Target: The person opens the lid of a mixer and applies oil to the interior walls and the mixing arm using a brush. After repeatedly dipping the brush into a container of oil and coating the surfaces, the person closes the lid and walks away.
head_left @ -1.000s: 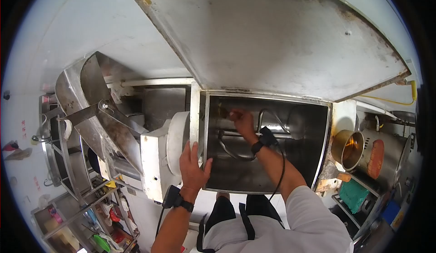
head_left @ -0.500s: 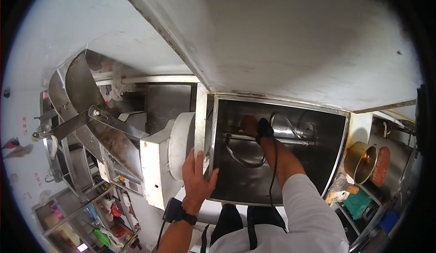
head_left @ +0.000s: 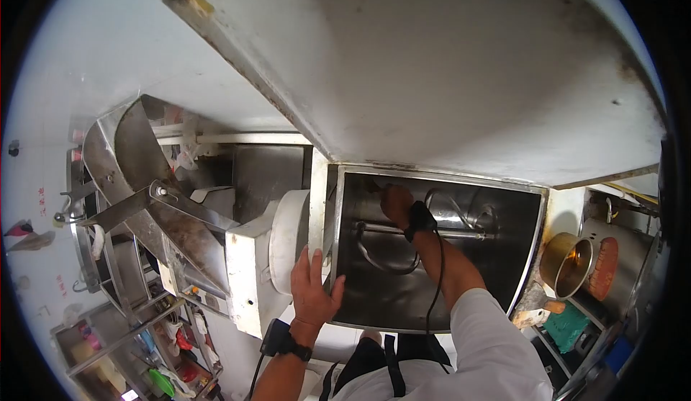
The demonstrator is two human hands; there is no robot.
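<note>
Shiny rectangular metal tub (head_left: pixel 468 286)

Shows dark grey inside the tub (head_left: pixel 468 286); right of it, brassy yellow on the pot (head_left: pixel 558 260) (amber within), green on the bundle (head_left: pixel 565 327).

The tub (head_left: pixel 504 268) is a deep, box-shaped metal vessel, open at the top, with dark grey, smooth inner walls that catch streaks of light. A paler metal rim frames its mouth, its far edge scuffed and stained.

Inside the tub lies the stirrer (head_left: pixel 450 233), of bare, shiny metal. Its straight shaft runs crosswise, nearly level, with one curved arm bowing toward the tub's near side at the left and another looping toward its far side at the right. The right hand (head_left: pixel 397 205) hides part of the tub's far left interior.
</note>
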